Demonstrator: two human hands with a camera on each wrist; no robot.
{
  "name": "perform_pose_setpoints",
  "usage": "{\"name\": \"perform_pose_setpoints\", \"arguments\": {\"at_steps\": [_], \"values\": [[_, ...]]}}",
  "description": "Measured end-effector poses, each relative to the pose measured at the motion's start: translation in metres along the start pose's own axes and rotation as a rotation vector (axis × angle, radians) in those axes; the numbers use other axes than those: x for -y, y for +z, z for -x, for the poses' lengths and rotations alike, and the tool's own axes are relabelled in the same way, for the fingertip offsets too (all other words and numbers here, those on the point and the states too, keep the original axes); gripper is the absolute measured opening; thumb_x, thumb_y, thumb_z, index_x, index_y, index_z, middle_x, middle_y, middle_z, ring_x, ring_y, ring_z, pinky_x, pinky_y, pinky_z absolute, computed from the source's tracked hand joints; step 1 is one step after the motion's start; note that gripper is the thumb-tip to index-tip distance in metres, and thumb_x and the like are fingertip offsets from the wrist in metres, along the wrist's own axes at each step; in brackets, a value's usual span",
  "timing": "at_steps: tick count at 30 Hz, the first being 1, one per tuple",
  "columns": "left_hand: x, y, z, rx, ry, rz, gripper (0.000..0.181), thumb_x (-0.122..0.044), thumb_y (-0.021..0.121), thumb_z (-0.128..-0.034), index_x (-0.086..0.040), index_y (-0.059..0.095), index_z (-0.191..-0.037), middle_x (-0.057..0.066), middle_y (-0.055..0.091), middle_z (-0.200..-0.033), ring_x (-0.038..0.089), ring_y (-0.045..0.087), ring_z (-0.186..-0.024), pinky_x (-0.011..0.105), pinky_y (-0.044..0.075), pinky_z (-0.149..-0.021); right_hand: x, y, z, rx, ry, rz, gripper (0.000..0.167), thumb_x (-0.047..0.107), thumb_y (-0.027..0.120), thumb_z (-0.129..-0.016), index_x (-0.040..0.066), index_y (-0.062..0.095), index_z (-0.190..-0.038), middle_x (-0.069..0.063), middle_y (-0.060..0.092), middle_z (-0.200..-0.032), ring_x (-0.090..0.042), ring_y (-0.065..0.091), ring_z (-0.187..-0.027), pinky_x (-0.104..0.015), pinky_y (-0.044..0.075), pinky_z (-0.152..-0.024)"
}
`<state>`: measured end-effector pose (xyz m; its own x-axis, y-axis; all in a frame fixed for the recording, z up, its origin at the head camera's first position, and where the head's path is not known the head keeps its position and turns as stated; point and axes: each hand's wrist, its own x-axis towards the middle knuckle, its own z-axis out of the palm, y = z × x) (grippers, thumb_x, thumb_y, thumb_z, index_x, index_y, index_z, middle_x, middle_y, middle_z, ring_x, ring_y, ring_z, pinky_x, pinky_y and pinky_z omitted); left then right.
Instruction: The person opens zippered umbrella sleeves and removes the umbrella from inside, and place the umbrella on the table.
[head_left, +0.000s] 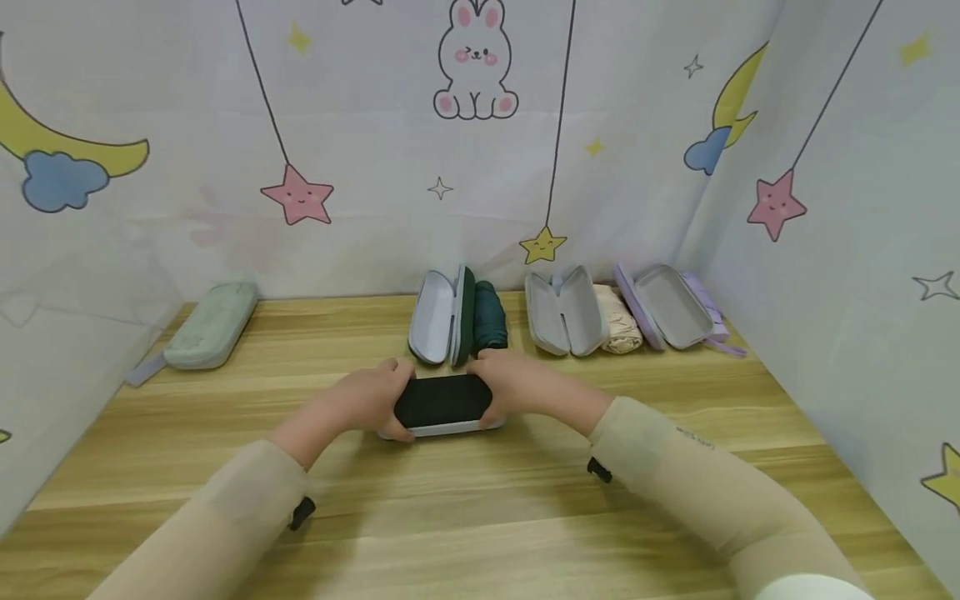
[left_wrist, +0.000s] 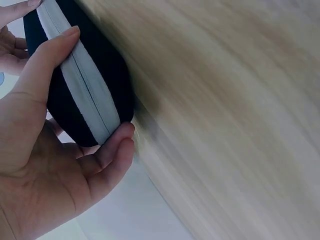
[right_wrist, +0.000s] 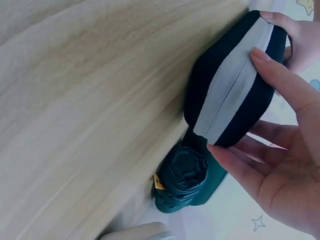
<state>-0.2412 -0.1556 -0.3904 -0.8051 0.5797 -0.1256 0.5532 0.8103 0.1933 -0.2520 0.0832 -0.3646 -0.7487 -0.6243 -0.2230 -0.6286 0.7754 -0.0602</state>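
Both hands hold a black case with a white zipper band [head_left: 442, 402] between them, low over the table in the head view. My left hand [head_left: 375, 398] grips its left end, the thumb on the near side. At the right end, my right hand [head_left: 517, 385] grips it likewise. In the left wrist view the thumb [left_wrist: 52, 50] lies on the zipper band [left_wrist: 82, 75] and fingertips curl at the case's end. The right wrist view shows the thumb [right_wrist: 272, 70] pressing the same band [right_wrist: 230, 85]. The case looks closed; its far side is hidden.
Behind the case stand an open dark green case [head_left: 463, 321] and a rolled dark green umbrella [head_left: 490, 317]. Farther right are an open grey case [head_left: 547, 321], a cream bundle [head_left: 618, 321] and an open purple case [head_left: 675, 308]. A closed pale green case [head_left: 213, 325] lies far left.
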Motion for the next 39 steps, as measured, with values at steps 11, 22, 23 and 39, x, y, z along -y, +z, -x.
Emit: {"name": "perform_pose_setpoints", "arguments": {"at_steps": [11,22,23,39], "values": [[-0.025,0.004,-0.024,0.052,-0.005,-0.013,0.076,-0.052,0.084,-0.0689,-0.006,0.041,-0.111,0.013,0.050,-0.104,0.024,0.057,-0.084,0.040,0.049,-0.079,-0.026,0.002,0.014,0.006,0.018,-0.043,0.074,0.039,0.089,-0.068,0.008,0.056,-0.126,-0.006,0.060,-0.113,-0.022,0.060,-0.099,-0.036,0.048,-0.086],[-0.054,0.010,-0.043,0.067,-0.031,-0.097,0.089,-0.060,0.080,-0.0686,-0.003,0.041,-0.124,0.018,0.051,-0.114,0.029,0.059,-0.092,0.042,0.050,-0.080,-0.043,-0.004,0.025,0.105,0.017,-0.004,0.077,0.037,0.091,-0.064,0.005,0.061,-0.127,-0.008,0.061,-0.114,-0.025,0.059,-0.101,-0.038,0.049,-0.088],[-0.056,0.011,-0.045,0.066,-0.033,-0.104,0.091,-0.061,0.080,-0.0682,-0.002,0.040,-0.126,0.019,0.051,-0.115,0.030,0.059,-0.094,0.042,0.050,-0.081,-0.045,-0.004,0.027,0.108,0.015,-0.010,0.076,0.037,0.092,-0.064,0.005,0.062,-0.126,-0.008,0.061,-0.114,-0.025,0.060,-0.101,-0.038,0.049,-0.088],[-0.095,0.013,-0.059,0.016,-0.077,-0.137,0.084,-0.063,0.080,-0.0662,-0.006,0.042,-0.114,0.016,0.053,-0.109,0.030,0.059,-0.092,0.041,0.050,-0.080,-0.065,-0.010,0.042,0.187,0.031,0.033,0.073,0.030,0.093,-0.065,0.003,0.062,-0.124,-0.006,0.062,-0.111,-0.024,0.059,-0.102,-0.037,0.049,-0.089]]}}
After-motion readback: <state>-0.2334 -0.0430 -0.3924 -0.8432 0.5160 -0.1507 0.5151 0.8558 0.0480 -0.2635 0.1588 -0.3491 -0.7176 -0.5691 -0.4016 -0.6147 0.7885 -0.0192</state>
